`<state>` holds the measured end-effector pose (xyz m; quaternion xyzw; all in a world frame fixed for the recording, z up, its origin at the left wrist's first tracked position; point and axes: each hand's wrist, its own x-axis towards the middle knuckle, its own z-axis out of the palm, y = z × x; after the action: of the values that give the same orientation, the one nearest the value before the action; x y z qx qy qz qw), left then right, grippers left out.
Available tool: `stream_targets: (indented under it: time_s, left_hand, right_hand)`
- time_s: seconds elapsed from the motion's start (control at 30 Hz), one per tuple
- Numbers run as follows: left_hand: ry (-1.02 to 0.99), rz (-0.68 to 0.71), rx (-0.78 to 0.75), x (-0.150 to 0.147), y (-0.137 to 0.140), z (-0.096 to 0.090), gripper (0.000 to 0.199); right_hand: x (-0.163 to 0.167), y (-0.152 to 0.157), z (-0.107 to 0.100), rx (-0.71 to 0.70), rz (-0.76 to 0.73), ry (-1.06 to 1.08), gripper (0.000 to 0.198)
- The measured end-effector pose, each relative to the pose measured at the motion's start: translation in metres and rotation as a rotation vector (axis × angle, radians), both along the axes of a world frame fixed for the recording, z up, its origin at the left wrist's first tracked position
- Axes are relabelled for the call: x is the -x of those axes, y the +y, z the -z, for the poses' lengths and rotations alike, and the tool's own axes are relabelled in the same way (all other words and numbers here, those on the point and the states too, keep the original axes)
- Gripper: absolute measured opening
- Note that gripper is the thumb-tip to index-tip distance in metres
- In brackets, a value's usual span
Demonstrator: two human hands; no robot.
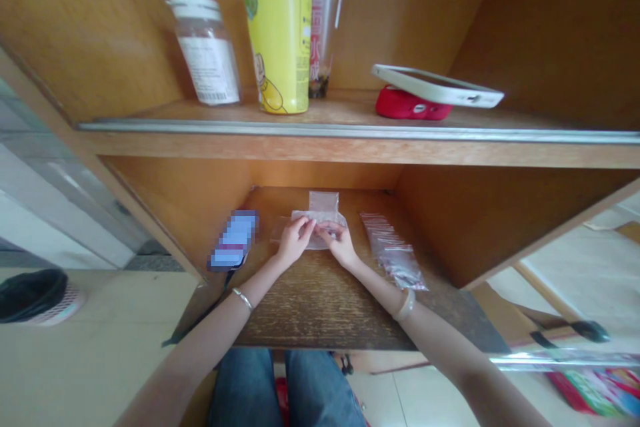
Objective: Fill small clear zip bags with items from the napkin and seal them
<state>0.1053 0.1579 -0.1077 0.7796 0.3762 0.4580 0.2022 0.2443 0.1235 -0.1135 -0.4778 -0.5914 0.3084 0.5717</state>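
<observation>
My left hand (296,239) and my right hand (340,241) meet over clear plastic bags on the brown desk surface. Both have thumb and fingers drawn together in a pinch, fingertips almost touching. What lies between the fingertips is too small to make out. Under and around the hands spreads a whitish clear plastic sheet or bag (315,243). Just behind them lies a small flat clear bag (324,201). To the right of my right hand, a row of overlapping small clear bags (393,250) runs toward the front.
A phone (234,240) with a blurred screen lies left, its dark cable hanging over the desk (320,320) edge. The shelf above holds a white-capped jar (207,53), a yellow bottle (280,33), a clear cup (325,20) and a white device (440,85) on a red case (413,104).
</observation>
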Motion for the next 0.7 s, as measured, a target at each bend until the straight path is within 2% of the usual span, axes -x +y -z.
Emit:
stream_targets:
  time_s: [0.17,0.37,0.57,0.7]
  left_hand:
    - [0.069,0.023,-0.067,-0.0005,-0.0006,0.0009,0.028]
    - [0.174,-0.062,-0.200,-0.0023,-0.0034,0.0014,0.026]
    - [0.271,-0.108,-0.269,-0.0020,-0.0068,-0.0016,0.022]
    - [0.308,-0.145,-0.289,-0.0011,-0.0060,0.0000,0.021]
  right_hand:
    - [-0.0025,0.0002,-0.0005,0.003,0.015,0.012,0.018]
    - [-0.0032,0.0028,0.0041,0.049,0.044,0.084,0.017]
    - [-0.0019,-0.0018,0.0016,0.023,0.052,0.051,0.023]
    - [0.0027,-0.0045,-0.0010,-0.021,0.077,0.024,0.038]
